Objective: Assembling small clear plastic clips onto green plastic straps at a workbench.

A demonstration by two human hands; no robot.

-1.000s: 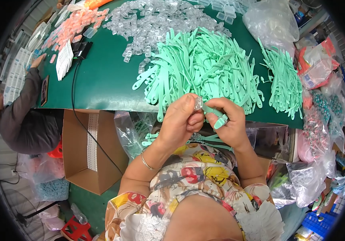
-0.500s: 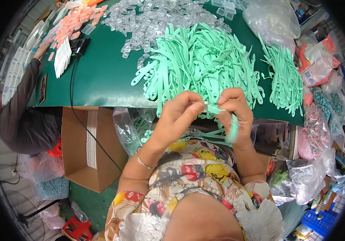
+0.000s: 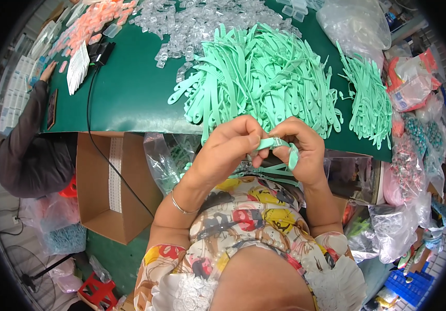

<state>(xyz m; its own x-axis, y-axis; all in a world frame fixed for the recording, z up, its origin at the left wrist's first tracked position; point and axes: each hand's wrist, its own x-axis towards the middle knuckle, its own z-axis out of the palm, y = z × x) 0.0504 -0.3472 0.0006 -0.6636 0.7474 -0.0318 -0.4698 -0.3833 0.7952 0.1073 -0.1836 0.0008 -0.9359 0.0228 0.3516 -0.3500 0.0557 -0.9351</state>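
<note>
Between my two hands, just off the table's near edge, a mint-green plastic strap [image 3: 293, 157] is bent into a curve. My left hand [image 3: 231, 142] pinches one end between thumb and fingers. My right hand [image 3: 304, 149] grips the strap farther along, with its loose part curling down by the palm. A small clear piece seems to sit around the strap between the hands; the fingers partly hide it. Right beyond my hands lies a big pile of similar green straps [image 3: 264, 78]. Many clear plastic buckles [image 3: 197, 23] are heaped behind that pile.
A smaller bunch of green straps [image 3: 369, 101] lies to the right. Clear plastic bags [image 3: 355, 28] stand at the back right. An open cardboard box [image 3: 142, 192] is below the table, crossed by a black cable [image 3: 89, 98]. At left, a co-worker's arm [image 3: 31, 111] reaches toward orange pieces [image 3: 96, 23].
The strap's loose end, blurred before, has swung up into a curve at my right hand. My hands are closer together now, and the co-worker's hand has shifted slightly down and left.
</note>
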